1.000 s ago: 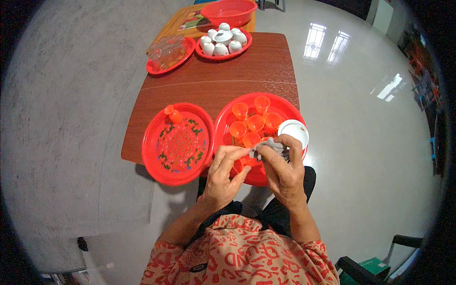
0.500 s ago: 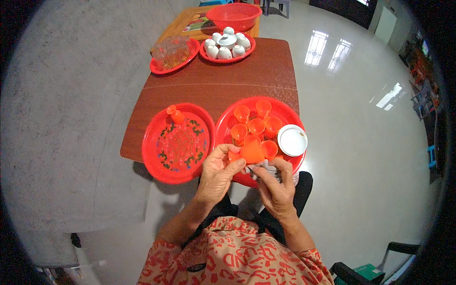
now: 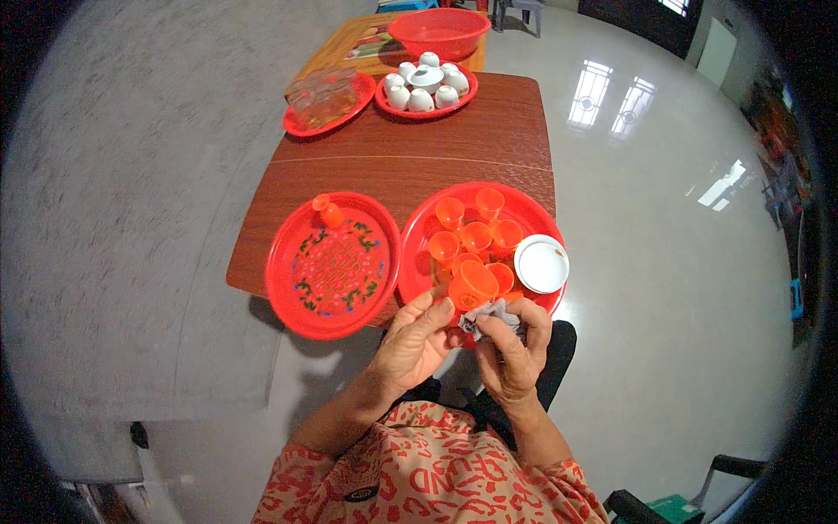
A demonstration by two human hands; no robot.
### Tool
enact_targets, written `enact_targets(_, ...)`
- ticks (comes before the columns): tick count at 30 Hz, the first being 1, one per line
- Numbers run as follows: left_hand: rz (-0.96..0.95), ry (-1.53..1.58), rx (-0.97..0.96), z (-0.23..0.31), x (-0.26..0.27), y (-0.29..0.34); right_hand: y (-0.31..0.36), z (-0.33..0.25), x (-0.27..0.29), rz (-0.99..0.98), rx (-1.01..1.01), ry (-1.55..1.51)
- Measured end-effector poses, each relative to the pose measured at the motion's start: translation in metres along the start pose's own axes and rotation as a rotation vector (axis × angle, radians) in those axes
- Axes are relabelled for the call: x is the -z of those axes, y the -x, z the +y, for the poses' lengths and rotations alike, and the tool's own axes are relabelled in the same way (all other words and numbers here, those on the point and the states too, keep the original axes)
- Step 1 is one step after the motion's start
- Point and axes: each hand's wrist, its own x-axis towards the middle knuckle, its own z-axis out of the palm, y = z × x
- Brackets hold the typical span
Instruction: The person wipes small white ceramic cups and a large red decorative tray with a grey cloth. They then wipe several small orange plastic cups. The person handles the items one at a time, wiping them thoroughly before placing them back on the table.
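My left hand (image 3: 412,342) grips an orange plastic cup (image 3: 474,286) by its lower end, the mouth tilted up and away from me. Closed on a crumpled grey cloth (image 3: 491,322), my right hand (image 3: 517,356) presses the cloth against the cup's near side. Beneath both hands lies a red round tray (image 3: 419,278). Several more orange cups (image 3: 476,236) stand on it, next to white dishes (image 3: 541,264) at its right edge. To the left, another red tray (image 3: 284,288) with a flower pattern carries a small orange goblet-shaped piece (image 3: 327,211).
The brown table (image 3: 349,164) bears a red plate of white teacups (image 3: 421,100) and a red plate of clear glasses (image 3: 325,98) farther off. Behind them, a big red basin (image 3: 439,33) sits on a wooden surface. Glossy floor (image 3: 663,262) lies to the right.
The held cup has turned from lying sideways to having its mouth tilted upward. My left hand has shifted slightly lower and right, and the cloth remains in my right hand.
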Motion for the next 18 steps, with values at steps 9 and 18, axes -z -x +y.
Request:
enact_targets(9,0.223,-0.685,-0.356,0.005,-0.002,0.005,-0.014,-0.008,0.014,-0.208,-0.236,-0.222)
enact_targets(18,0.429,-1.071,-0.577,0.014,0.016,0.01,0.0,-0.011,-0.018,-0.528,-0.291,-0.252)
